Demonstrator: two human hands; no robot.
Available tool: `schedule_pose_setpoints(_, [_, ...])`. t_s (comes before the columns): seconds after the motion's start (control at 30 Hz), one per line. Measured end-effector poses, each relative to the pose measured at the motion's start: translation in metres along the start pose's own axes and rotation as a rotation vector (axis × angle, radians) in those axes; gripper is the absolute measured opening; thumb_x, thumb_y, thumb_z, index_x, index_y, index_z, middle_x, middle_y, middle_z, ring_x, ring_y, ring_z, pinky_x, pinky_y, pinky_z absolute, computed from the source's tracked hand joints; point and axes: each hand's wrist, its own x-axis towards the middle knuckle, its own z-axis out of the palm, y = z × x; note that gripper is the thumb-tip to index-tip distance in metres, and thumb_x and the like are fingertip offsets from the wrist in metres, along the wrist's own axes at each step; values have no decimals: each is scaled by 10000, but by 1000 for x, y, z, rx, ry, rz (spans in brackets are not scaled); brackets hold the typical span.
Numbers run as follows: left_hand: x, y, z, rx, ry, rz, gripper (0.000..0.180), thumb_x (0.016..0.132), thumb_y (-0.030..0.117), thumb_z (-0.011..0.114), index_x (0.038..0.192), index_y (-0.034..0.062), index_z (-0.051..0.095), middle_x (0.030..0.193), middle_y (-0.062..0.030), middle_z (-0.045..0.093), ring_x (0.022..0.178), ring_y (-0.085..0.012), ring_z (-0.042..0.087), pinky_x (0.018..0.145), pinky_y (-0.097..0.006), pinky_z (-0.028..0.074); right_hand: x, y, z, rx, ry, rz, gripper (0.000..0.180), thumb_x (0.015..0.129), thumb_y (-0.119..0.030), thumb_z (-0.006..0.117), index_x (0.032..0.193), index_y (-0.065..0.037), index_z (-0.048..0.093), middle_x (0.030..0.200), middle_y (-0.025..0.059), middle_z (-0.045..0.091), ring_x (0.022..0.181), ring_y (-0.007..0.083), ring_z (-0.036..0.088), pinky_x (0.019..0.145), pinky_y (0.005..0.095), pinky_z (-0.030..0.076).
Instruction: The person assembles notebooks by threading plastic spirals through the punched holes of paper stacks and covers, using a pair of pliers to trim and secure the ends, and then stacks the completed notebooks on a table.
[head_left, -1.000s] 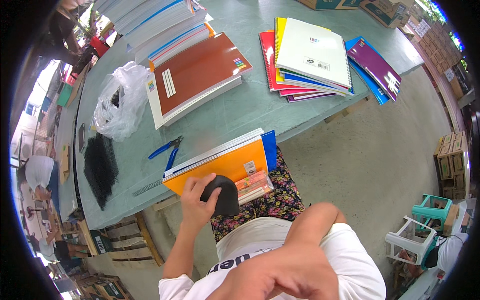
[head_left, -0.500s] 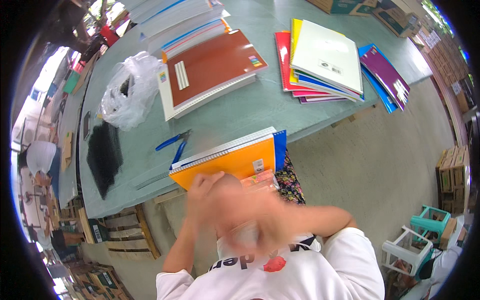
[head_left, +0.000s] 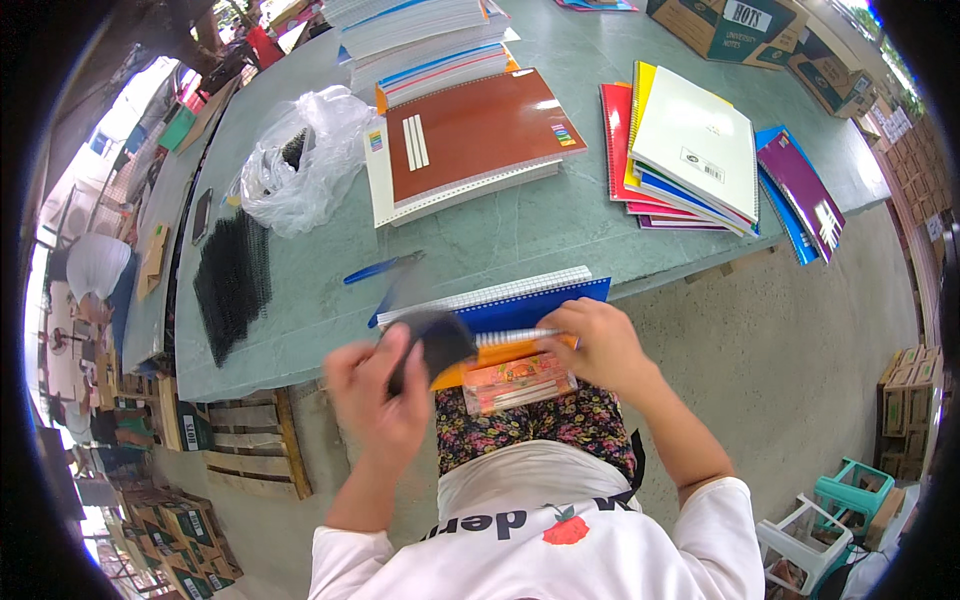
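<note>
Grey-green desk (head_left: 480,235) stretches toward twelve o'clock; the orange notebook (head_left: 512,354) sits at its six-o'clock edge. Your left hand (head_left: 382,400) curls around a black pad (head_left: 440,348); your right hand (head_left: 602,345) pinches the notebook's upper edge. A slack pinch could let it slide lapward.

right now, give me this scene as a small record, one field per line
left hand: holds a black flat piece with a rounded edge, blurred
right hand: grips the right end of an orange-covered notebook
beyond that notebook: blue-covered notebook
green-grey table, left: crumpled clear plastic bag, black coil bundle
middle: brown-covered notebook atop a stack
right: white-covered notebook atop coloured notebooks
</note>
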Motion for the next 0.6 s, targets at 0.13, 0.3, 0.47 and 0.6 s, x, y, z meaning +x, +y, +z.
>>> schedule_pose_setpoints(0.13, [6,-6,16,-71,-180,17,314,683,-37,687,983,48,649,863,-89,530,725,-206,517,607,-261,416,-4,32,14,615,-190,369,376,741,-84,695,1094,-20,582,983,78,645,851,160,630,673,265,509])
schedule_pose_setpoints(0.3, [42,15,-22,-140,181,9,327,686,-28,694,999,45,631,848,-76,553,750,-205,543,641,-292,449,-18,35,23,1412,56,384,428,705,-22,732,1099,8,567,960,104,634,872,152,610,783,274,510])
schedule_pose_setpoints(0.47, [4,0,9,11,-262,-30,281,696,48,691,971,75,640,846,-97,584,792,-244,567,725,-329,464,-10,29,40,1351,143,477,228,755,-11,689,974,22,638,924,87,660,844,127,613,771,264,504])
schedule_pose_setpoints(0.6, [-25,-7,35,-130,-528,-174,327,698,40,684,1012,126,652,824,-99,597,779,-257,571,697,-344,458,-7,25,43,1371,186,438,184,781,9,641,964,12,651,923,87,670,835,127,620,762,262,504])
